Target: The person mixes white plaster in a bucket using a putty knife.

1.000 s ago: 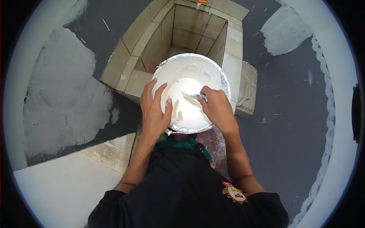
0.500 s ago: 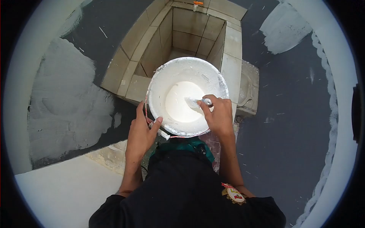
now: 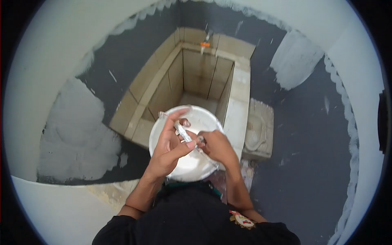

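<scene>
A round white bucket [image 3: 157,163] with white paint [image 3: 190,162] in it is in front of my body. Its raised handle, with a whitish grip [image 3: 182,132], crosses above the opening. My left hand [image 3: 165,151] has its thumb and fingers around that grip, fingers partly spread. Close beside it, my right hand [image 3: 220,148] is closed over the bucket, with the end of a paintbrush [image 3: 201,140] showing at its fingers. The rest of the brush is hidden behind the hands.
Beyond the bucket stands a tiled basin [image 3: 241,90] with an orange-handled tap [image 3: 205,44]. A squat toilet [image 3: 258,130] is at the right. Dark grey walls [image 3: 302,143] carry white patches [image 3: 296,61], and a pale ledge [image 3: 49,208] lies lower left.
My left hand has moved from the bucket's left side onto the handle grip, and the handle has swung up over the opening. My right hand has lifted the brush out of the paint.
</scene>
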`<state>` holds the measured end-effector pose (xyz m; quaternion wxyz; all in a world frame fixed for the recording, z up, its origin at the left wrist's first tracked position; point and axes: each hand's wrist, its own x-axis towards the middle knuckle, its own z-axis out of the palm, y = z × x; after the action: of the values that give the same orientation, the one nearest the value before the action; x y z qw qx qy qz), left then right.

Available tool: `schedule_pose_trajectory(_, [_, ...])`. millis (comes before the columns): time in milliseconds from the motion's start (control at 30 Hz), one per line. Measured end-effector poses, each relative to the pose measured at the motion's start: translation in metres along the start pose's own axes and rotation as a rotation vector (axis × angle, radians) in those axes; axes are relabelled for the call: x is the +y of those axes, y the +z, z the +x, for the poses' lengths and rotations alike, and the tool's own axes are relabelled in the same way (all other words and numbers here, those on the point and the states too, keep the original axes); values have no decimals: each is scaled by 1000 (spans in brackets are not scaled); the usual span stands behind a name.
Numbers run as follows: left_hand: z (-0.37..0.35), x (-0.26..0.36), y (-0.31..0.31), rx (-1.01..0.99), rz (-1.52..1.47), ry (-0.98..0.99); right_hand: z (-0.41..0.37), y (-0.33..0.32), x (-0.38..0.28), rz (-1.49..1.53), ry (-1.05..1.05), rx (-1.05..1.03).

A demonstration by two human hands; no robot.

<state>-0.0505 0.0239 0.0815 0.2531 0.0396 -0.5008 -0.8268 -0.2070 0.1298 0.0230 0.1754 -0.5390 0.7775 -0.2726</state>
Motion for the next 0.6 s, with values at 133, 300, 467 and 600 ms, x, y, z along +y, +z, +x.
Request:
schedule_pose_trajectory(133, [28,-7,8,-44,-36,-1,10,-9,18,70,-46,6])
schedule_pose_trajectory(300, [55,1,15,56,-68,1,18,-22,22,96,-34,-2])
schedule_pose_trajectory(467, [77,-1,5,57,-29,8,30,-34,14,18,21,-113])
schedule_pose_trajectory(600, [93,-2,-5,18,-21,4,50,-20,30,-102,26,-229])
